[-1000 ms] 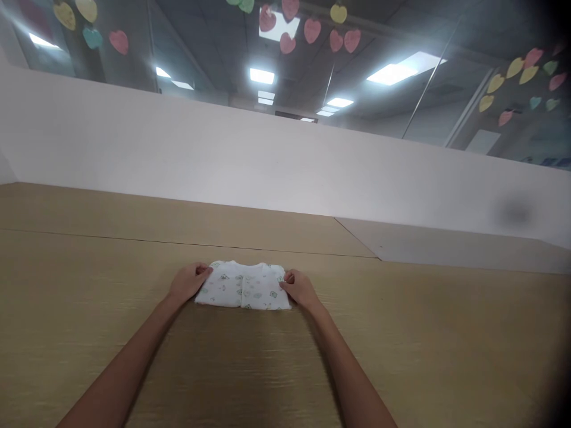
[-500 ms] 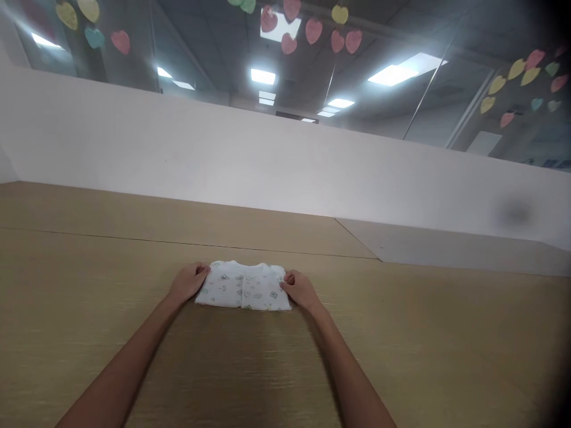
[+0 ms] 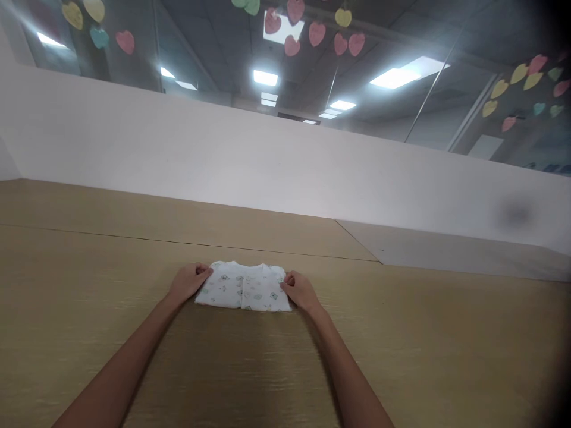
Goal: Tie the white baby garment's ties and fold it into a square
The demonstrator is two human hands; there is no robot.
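Note:
A small white baby shirt (image 3: 245, 288) with a faint printed pattern lies folded flat on the wooden table, its curved neckline facing the wall. My left hand (image 3: 190, 282) pinches its upper left edge between thumb and fingers. On the opposite side, my right hand (image 3: 301, 289) grips the right edge in a similar pinch. A vertical line runs down the middle of the cloth from the neckline. Whatever layers lie under the top of the fold are hidden.
The light wooden table (image 3: 437, 351) stretches wide on both sides, with a seam near its back. A grey panel (image 3: 446, 246) adjoins it at the back right. Behind rises a white low wall (image 3: 250, 160), topped by glass with paper hearts (image 3: 317, 34).
The view has shifted very slightly. Both hands stay at the shirt's edges, and the shirt looks almost unchanged.

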